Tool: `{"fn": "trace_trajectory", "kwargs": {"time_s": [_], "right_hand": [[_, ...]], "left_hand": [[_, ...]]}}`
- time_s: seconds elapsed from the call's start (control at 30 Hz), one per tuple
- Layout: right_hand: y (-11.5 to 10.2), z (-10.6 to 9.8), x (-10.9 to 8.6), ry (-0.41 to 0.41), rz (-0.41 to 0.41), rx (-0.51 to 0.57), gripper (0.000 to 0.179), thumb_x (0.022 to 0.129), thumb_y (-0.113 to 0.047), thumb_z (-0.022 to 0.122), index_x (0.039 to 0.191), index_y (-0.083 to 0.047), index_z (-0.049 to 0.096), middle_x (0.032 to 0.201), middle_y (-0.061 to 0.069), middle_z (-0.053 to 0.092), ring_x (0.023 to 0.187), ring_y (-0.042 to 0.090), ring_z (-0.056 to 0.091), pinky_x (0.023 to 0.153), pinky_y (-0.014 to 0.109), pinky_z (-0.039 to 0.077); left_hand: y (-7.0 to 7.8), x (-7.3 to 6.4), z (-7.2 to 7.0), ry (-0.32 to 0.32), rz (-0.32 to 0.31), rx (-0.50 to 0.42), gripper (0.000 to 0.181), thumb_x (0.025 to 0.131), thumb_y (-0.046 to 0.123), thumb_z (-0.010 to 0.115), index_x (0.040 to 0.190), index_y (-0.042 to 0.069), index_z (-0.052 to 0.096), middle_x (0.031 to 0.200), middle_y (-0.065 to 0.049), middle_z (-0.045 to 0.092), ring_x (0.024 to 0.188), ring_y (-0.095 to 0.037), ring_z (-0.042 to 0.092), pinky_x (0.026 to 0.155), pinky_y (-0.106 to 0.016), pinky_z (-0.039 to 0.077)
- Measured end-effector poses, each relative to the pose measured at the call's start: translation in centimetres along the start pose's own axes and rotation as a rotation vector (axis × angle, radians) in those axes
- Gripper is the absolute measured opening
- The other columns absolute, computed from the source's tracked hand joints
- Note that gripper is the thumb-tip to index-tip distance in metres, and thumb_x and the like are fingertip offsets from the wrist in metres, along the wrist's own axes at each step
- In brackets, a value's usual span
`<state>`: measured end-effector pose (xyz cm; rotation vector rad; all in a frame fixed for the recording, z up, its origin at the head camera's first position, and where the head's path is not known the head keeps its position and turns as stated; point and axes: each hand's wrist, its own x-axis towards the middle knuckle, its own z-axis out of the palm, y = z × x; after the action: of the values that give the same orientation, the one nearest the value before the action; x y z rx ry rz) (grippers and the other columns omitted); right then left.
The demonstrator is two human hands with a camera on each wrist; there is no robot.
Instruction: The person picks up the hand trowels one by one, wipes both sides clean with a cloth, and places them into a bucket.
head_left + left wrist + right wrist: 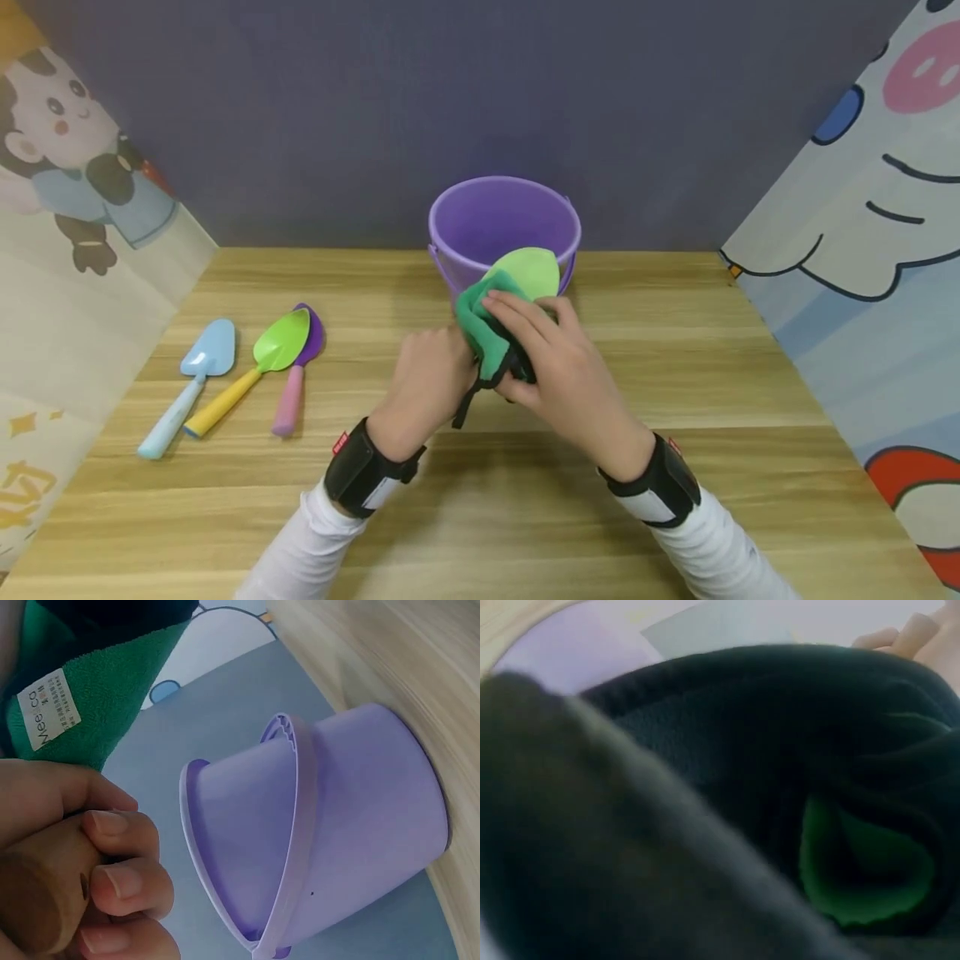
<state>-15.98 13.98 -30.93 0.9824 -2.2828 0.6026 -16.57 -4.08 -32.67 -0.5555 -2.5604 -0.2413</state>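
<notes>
Left hand: this hand (431, 375) has its fingers curled round the wooden handle (41, 892), clamped on it; the rounded end, with a small hole in its side, sticks out of the grip.
Right hand: this one (566, 367) pinches the cloth (487, 321), fingers laid over the top and thumb below.
Cloth: green with black trim, wrapped about the lower part of the green blade (536, 271); a dark strap hangs from it between the hands, and the left wrist view shows a white label (49, 709) on it.
Green blade: held up over the worktop (750, 483), its rounded tip showing beyond the cloth; where it meets the handle is covered.
Bucket: the purple bucket (491, 217) stands upright behind the hands, close to the grey wall (337, 108); its bail (301, 802) is lowered across the front.
Shovels: three lie at the left. The blue shovel (196, 386) is outermost; the yellow-handled shovel (258, 368) lies beside it, its blade overlapping that of the pink-handled shovel (290, 396).
Right wrist view: mostly dark, blurred cloth.
</notes>
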Motion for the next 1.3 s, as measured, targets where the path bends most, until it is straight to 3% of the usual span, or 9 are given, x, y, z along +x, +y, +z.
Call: {"fn": "trace_trajectory", "kwargs": {"time_s": [0.3,0.53,0.73,0.87,1.0,1.3], "right_hand": [[0.2,0.4,-0.1,-0.064,0.079,-0.107,0.086,0.069,-0.031,0.089,0.147,-0.022,0.054,0.147,0.0,0.057,0.093,0.032,0.054,0.072,0.042,0.055],[1.1,0.7,-0.1,0.011,-0.012,-0.115,0.088,0.066,-0.049,0.079,0.145,-0.018,0.056,0.143,0.002,0.06,0.093,0.031,0.058,0.078,0.042,0.054],[1.5,1.0,0.0,0.095,-0.061,-0.111,0.093,0.06,-0.041,0.085,0.143,-0.011,0.056,0.138,0.007,0.062,0.093,0.032,0.058,0.077,0.043,0.055],[1.5,0.6,0.2,0.092,-0.024,-0.11,0.095,0.058,-0.038,0.088,0.144,-0.012,0.055,0.139,0.006,0.062,0.096,0.033,0.057,0.082,0.044,0.055],[1.4,-0.1,0.2,0.08,0.025,-0.131,0.093,0.06,-0.039,0.088,0.144,-0.014,0.056,0.14,0.004,0.062,0.095,0.032,0.056,0.078,0.044,0.056],[1.9,-1.3,0.5,0.052,0.108,-0.132,0.097,0.057,-0.025,0.095,0.145,-0.015,0.055,0.144,0.004,0.059,0.095,0.033,0.054,0.083,0.044,0.055]], "left_hand": [[-0.1,0.2,0.0,-0.078,0.012,-0.007,0.039,0.092,0.02,0.071,0.065,0.016,0.043,0.054,0.003,0.046,0.045,-0.012,0.043,0.04,-0.029,0.037],[0.1,0.2,-0.1,-0.073,-0.017,-0.015,0.039,0.092,0.031,0.072,0.065,0.015,0.048,0.056,-0.002,0.056,0.048,-0.022,0.058,0.043,-0.036,0.043],[0.1,0.2,-0.2,-0.058,-0.02,-0.025,0.035,0.09,0.032,0.073,0.07,0.014,0.051,0.057,-0.002,0.057,0.05,-0.024,0.06,0.043,-0.038,0.044],[0.1,0.4,-0.3,-0.066,-0.015,-0.036,0.029,0.092,0.032,0.072,0.08,0.012,0.054,0.059,-0.002,0.057,0.05,-0.022,0.06,0.043,-0.038,0.045],[0.2,0.5,-0.4,-0.065,-0.016,-0.053,0.027,0.094,0.033,0.072,0.089,0.011,0.056,0.058,-0.001,0.055,0.049,-0.02,0.059,0.042,-0.038,0.046],[0.3,0.7,-0.5,0.012,0.002,-0.054,0.032,0.097,0.035,0.066,0.077,0.014,0.053,0.053,0.006,0.043,0.042,-0.012,0.049,0.038,-0.033,0.039]]}}
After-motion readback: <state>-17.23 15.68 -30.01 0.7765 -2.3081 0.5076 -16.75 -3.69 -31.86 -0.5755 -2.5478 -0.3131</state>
